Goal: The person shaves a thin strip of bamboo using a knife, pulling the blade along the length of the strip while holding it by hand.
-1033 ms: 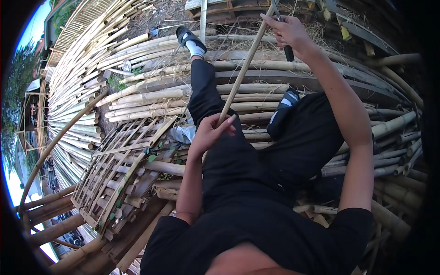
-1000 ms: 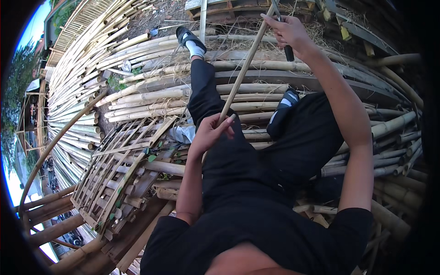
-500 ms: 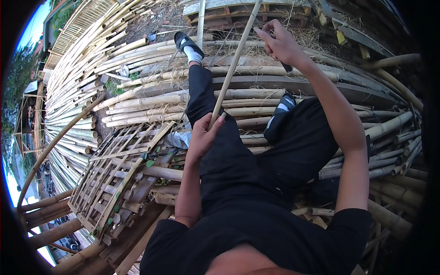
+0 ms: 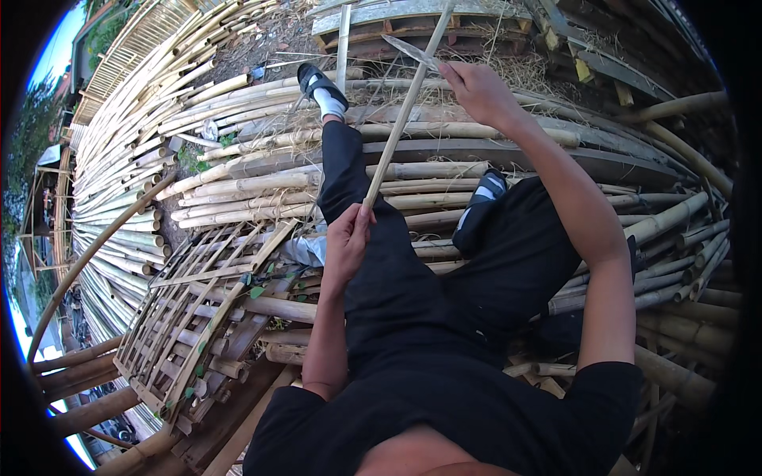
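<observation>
My left hand (image 4: 347, 240) is closed round the near end of a long, split bamboo strip (image 4: 403, 119). The strip slants up and away over my left thigh, and its far end runs out of view at the top. In my closed right hand (image 4: 486, 94) is a knife; its handle is hidden by the fingers. The pointed, pale blade (image 4: 409, 51) crosses the strip near its far part, tip toward the left. Whether the edge bites into the strip I cannot tell.
Bamboo poles (image 4: 262, 186) lie in rows under my legs, with more stacked at the left. A woven bamboo lattice (image 4: 186, 325) leans at my left. A wooden pallet (image 4: 476, 17) lies at the far side amid dry straw (image 4: 508, 67). Another pale strip (image 4: 343, 47) stands near my left foot.
My right hand has turned and shifted slightly down, bringing the knife blade into plain view across the strip. The left hand's thumb has folded in against the strip's end.
</observation>
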Demonstrator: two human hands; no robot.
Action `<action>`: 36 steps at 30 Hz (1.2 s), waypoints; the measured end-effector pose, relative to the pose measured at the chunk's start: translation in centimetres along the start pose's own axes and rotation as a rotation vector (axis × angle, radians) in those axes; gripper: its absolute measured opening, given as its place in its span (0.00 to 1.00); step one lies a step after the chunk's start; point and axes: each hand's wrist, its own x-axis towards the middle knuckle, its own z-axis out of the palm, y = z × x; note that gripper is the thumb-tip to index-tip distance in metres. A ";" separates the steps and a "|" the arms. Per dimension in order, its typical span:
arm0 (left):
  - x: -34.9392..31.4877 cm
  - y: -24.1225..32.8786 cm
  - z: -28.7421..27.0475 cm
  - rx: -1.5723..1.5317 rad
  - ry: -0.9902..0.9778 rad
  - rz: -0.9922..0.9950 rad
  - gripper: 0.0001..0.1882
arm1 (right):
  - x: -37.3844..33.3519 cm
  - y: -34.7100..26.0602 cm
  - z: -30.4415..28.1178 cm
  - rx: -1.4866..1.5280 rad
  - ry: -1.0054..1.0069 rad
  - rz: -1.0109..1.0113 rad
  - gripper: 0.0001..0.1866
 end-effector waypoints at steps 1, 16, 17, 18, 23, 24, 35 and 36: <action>0.1 0.0 0.1 0.006 0.007 0.010 0.15 | -0.1 -0.2 0.2 0.016 -0.008 0.024 0.22; 0.1 -0.9 -0.2 0.177 0.128 0.101 0.15 | -0.3 -0.9 1.0 -0.011 -0.116 0.056 0.23; 0.1 -0.6 -0.2 0.183 0.135 0.111 0.15 | -0.2 -0.8 0.9 -0.010 -0.112 0.084 0.23; 0.3 -0.4 -0.2 0.187 0.146 0.126 0.15 | 0.3 -1.1 0.7 -0.011 -0.105 0.105 0.23; 0.5 -1.2 -0.4 0.278 0.187 0.153 0.14 | -0.8 -2.2 1.7 -0.055 -0.194 0.042 0.23; 0.3 -1.2 -0.4 0.289 0.182 0.146 0.14 | 0.2 -1.7 1.5 -0.022 -0.175 0.089 0.24; 0.2 0.0 0.0 0.534 0.292 0.330 0.10 | 0.4 -1.8 1.8 -0.079 -0.145 0.123 0.26; 0.3 0.0 -0.1 0.555 0.301 0.341 0.10 | -0.2 -2.0 2.4 -0.077 -0.182 0.087 0.25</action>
